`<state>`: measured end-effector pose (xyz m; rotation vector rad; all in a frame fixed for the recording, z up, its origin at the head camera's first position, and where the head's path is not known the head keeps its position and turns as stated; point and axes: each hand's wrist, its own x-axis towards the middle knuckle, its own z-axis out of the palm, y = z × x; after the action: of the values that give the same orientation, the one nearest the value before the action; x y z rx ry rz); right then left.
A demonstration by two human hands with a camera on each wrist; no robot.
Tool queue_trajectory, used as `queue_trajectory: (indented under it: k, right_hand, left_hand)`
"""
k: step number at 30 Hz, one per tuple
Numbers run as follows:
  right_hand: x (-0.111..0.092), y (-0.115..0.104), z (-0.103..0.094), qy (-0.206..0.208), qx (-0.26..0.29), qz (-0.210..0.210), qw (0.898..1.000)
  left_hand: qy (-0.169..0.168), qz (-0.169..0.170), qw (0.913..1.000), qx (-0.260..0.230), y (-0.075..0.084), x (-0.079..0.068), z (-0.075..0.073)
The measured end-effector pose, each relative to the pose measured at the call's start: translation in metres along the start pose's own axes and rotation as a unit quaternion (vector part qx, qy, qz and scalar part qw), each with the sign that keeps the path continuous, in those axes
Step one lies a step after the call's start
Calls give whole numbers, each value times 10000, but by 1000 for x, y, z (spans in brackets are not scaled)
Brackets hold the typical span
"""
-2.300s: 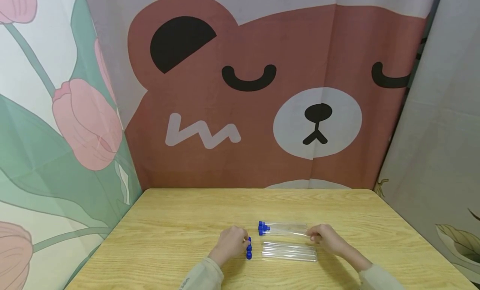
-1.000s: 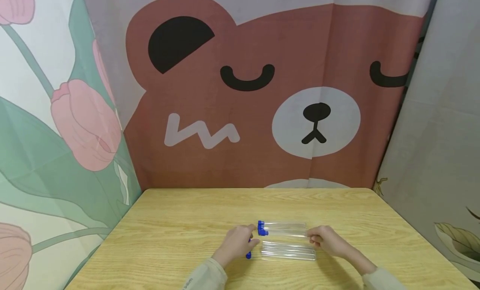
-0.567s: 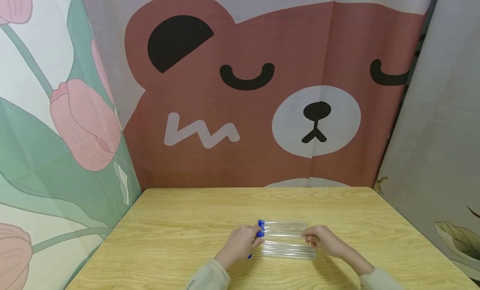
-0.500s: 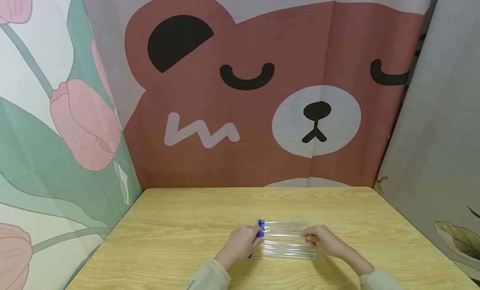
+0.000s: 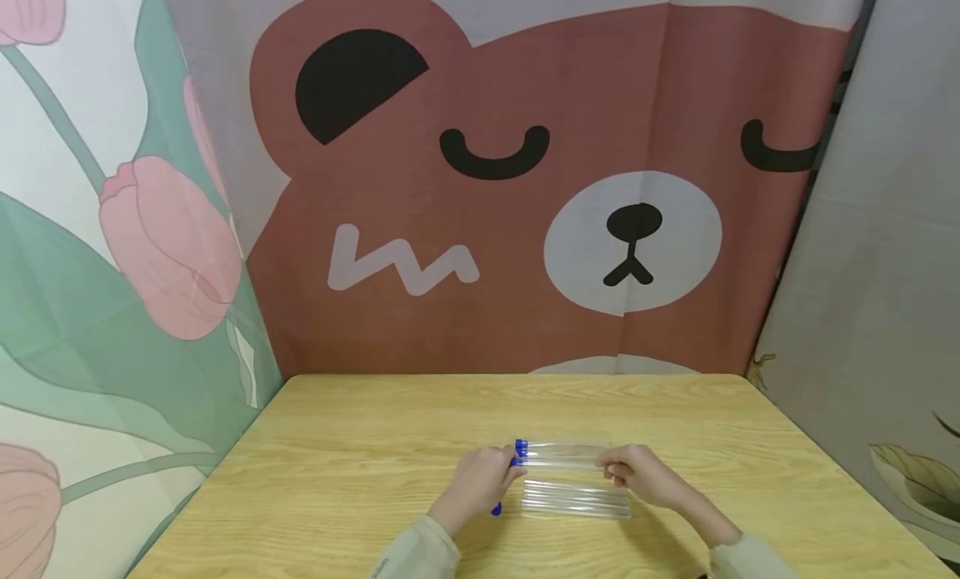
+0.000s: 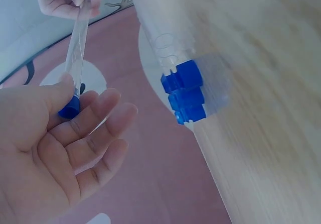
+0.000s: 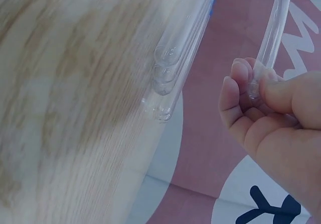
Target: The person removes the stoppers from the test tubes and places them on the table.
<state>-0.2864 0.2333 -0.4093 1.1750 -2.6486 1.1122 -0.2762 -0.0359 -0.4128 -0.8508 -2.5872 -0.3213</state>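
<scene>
A clear test tube [image 7: 275, 30] with a blue cap [image 6: 70, 107] is held lengthwise between both hands, raised over the table. My left hand [image 5: 478, 476] pinches the cap between thumb and index finger, its other fingers loosely spread in the left wrist view. At the tube's rounded end, my right hand [image 5: 643, 472] grips with thumb and curled fingers. Just beyond lie several capped test tubes [image 7: 170, 50] side by side, their blue caps [image 6: 186, 91] aligned. Nearer the person is a row of test tubes [image 5: 576, 499] without caps.
A loose blue cap [image 5: 497, 509] shows below the left hand, which hides the ones beside it. All of this lies on a wood-grain table [image 5: 360, 429]. Behind stands a bear-printed cloth [image 5: 405, 337], with a flower-printed cloth [image 5: 90, 379] at the left.
My left hand has moved from beside the loose caps up to the held tube's cap and now pinches it. My right hand, still on the tube's end, has shifted slightly left.
</scene>
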Motion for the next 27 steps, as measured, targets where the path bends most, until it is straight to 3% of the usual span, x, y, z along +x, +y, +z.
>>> queue_trajectory:
  k: [20,27]
  right_hand:
    - [1,1,-2,15,298,261,9992]
    - [1,2,1,31,556,466,9974]
  left_hand:
    - [470,-61,9987,173,3,1,-5]
    - [854,-111,9960,218,2,0,-1]
